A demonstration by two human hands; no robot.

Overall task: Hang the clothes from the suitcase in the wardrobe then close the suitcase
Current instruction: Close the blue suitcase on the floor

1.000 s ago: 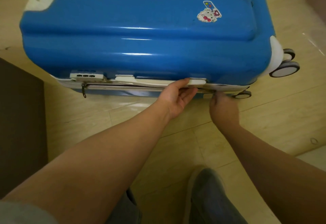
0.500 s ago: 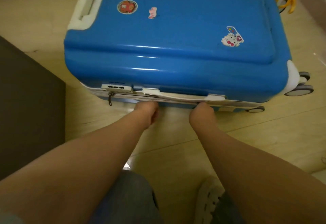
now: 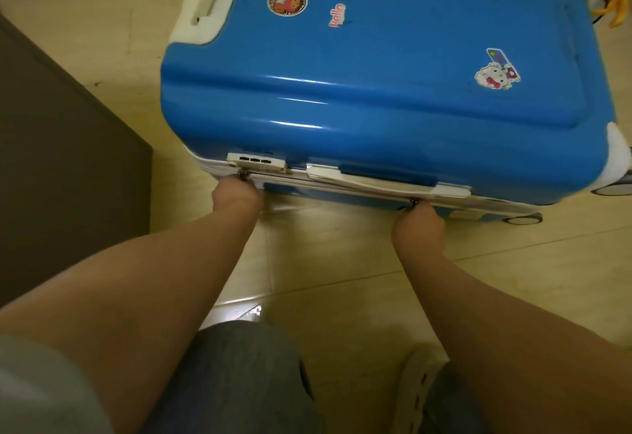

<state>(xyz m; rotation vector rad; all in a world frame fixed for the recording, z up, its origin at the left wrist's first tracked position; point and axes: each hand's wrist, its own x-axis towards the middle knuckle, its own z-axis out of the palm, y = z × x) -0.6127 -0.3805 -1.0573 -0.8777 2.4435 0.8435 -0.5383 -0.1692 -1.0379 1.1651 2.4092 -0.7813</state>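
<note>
Spreading apart now: the left hand (image 3: 236, 192) has slid leftward along the seam to the lock (image 3: 256, 161), and the right hand (image 3: 417, 225) has edged rightward, past the end of the side handle (image 3: 386, 182). Blue suitcase (image 3: 376, 91) fills the upper centre and right of the frame, lid down, lying flat just ahead of both hands. Its long axis runs left to right, zip seam facing the person. Both hands are curled tight against that seam, the left at the left zip pull (image 3: 243, 176), the right at the right zip pull (image 3: 413, 201); they look pinched on them, though the fingertips are hidden. Left sits at the lock, so I reckon the right pull has the whole front edge to travel leftward. Underneath, pale glossy floor tiles (image 3: 342, 262); dark brown furniture (image 3: 68, 160) at left, something yellow (image 3: 612, 2) upper right, a grey-clad knee (image 3: 239, 382) and a pale shoe (image 3: 417, 385) along the bottom.
</note>
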